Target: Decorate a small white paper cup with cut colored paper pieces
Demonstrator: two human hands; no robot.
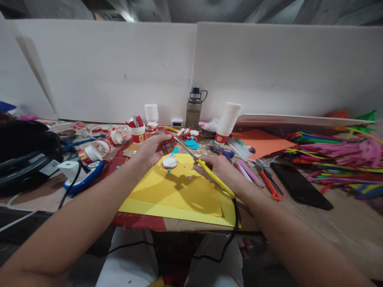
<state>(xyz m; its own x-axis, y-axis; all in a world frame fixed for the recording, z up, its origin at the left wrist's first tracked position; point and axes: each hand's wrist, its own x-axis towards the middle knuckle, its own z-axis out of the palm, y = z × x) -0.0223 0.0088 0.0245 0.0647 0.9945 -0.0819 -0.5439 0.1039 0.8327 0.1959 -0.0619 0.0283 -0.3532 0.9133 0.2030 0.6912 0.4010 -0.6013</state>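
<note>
My right hand (218, 167) is closed around a soldering iron (217, 178) with a yellow handle, a long metal shaft and a black cord at its rear end. The shaft points up and left towards my left hand (155, 148). There, thumb and fingers pinch a small red piece (169, 133) whose exact shape I cannot make out. The tip of the iron is close to that piece; whether they touch, I cannot tell. Below my hands lie yellow paper sheets (170, 195), and a cut-down white and red paper cup (170, 162) with a teal bit sits on them.
Stacked paper cups (229, 119), a water bottle (194, 111) and teal discs (191, 144) stand or lie at the back. On the right are a glue gun (223, 152), an orange-handled cutter (271, 185), a phone (301, 185) and pipe cleaners (353, 151). A blue-white power strip (85, 179) lies left.
</note>
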